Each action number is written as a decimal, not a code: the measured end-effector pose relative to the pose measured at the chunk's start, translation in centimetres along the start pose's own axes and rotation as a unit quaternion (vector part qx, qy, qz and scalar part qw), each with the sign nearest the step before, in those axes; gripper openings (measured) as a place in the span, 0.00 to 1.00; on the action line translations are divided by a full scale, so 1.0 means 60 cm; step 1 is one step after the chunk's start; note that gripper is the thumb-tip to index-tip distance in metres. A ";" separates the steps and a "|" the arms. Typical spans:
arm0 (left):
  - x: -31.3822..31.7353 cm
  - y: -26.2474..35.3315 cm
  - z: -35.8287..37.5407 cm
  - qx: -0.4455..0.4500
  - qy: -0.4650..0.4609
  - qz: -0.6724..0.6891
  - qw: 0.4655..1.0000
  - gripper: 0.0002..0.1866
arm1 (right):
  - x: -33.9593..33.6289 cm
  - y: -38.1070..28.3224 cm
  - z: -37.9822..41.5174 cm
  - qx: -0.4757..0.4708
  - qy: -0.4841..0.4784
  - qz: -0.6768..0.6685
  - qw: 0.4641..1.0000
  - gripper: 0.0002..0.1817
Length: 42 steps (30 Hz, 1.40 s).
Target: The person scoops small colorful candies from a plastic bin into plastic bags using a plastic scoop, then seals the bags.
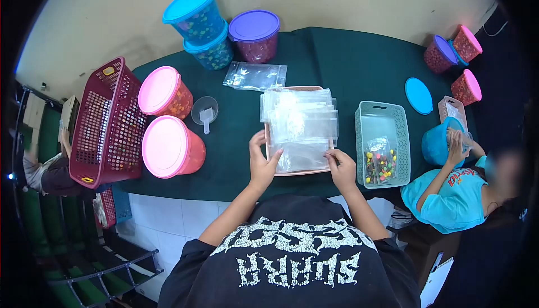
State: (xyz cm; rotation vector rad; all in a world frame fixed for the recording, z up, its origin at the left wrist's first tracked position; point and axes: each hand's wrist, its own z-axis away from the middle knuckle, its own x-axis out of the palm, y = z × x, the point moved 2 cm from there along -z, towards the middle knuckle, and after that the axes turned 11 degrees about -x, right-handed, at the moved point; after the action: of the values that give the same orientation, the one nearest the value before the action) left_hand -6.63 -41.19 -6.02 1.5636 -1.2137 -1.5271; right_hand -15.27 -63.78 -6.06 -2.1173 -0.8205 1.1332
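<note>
A shallow peach tray lies in front of me, heaped with clear plastic bags. My left hand is at the tray's lower left, thumb over the edge and fingers around the side, closed on the rim and perhaps a bag. At the lower right corner my right hand pinches something at the edge; whether it is the tray rim or the bottom bag cannot be made out. Right of the tray, a pale green basket holds filled bags of colourful candies.
Left: maroon basket, pink-lidded tubs, a bowl with a scoop. Behind: blue-lidded tubs, a purple-lidded tub, flat bags. Right: a blue lid and a person reaching into a blue tub.
</note>
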 end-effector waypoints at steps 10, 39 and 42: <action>-0.014 0.091 0.060 -0.209 -0.183 0.451 0.848 0.58 | 0.025 -0.131 -0.002 -0.209 -0.132 -0.041 0.968 0.23; -0.237 -0.009 0.199 -0.099 0.133 0.241 0.956 0.58 | 0.220 -0.258 0.003 -0.343 -0.477 -0.206 0.783 0.19; -0.294 -0.015 0.207 -0.086 0.152 0.150 0.973 0.58 | 0.254 -0.274 -0.002 -0.268 -0.487 -0.223 0.801 0.16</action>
State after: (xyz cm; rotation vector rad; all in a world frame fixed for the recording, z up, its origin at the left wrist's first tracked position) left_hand -16.89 -22.78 -1.43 1.3673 -1.0561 -1.1203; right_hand -12.31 -42.06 -1.47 -1.4127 -2.1910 1.8596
